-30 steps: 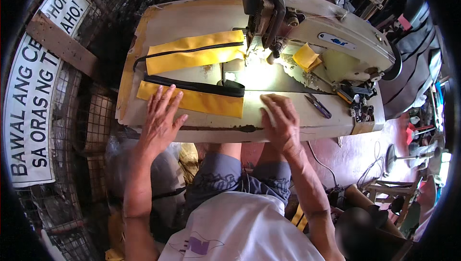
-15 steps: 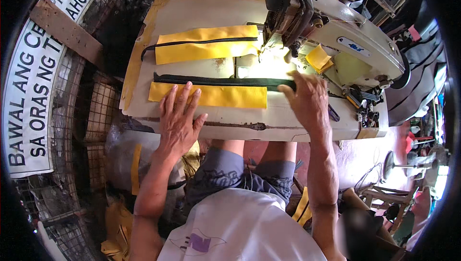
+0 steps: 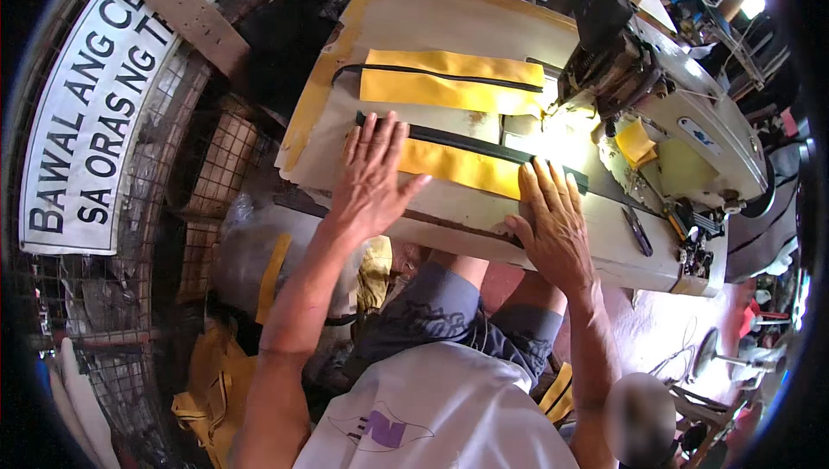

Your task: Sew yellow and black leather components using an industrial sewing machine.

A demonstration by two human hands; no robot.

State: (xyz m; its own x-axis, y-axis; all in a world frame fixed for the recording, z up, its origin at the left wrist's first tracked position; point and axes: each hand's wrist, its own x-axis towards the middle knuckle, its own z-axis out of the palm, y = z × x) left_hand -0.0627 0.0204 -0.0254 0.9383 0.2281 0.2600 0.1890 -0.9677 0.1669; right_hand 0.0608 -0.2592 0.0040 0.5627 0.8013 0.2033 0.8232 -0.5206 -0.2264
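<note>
On the sewing table, a yellow fabric strip (image 3: pixel 466 168) lies crosswise with a long black zipper (image 3: pixel 471 146) along its far edge. My left hand (image 3: pixel 370 182) rests flat at the strip's left end, fingers stretched out, their tips over the zipper. At the right end my right hand (image 3: pixel 557 229) is laid down with its fingers extended across the strip and zipper. The zipper runs a little past those fingers on the right. Beyond it lies a second yellow strip (image 3: pixel 449 98) with a black zipper down its middle, reaching toward the lit needle area.
A sewing machine (image 3: pixel 682 123) stands at the right of the table. Folded yellow pieces (image 3: pixel 635 141) lie by its base, with thread snips (image 3: pixel 639 231) nearer the front edge. Yellow cloth (image 3: pixel 216 391) is heaped low on the left, beside a wire-mesh wall (image 3: pixel 147 175).
My right hand has left the zipper's right end, where its fingers were bent, and now lies flat across the strip's right end. My left hand stays near the left end. The view has swung.
</note>
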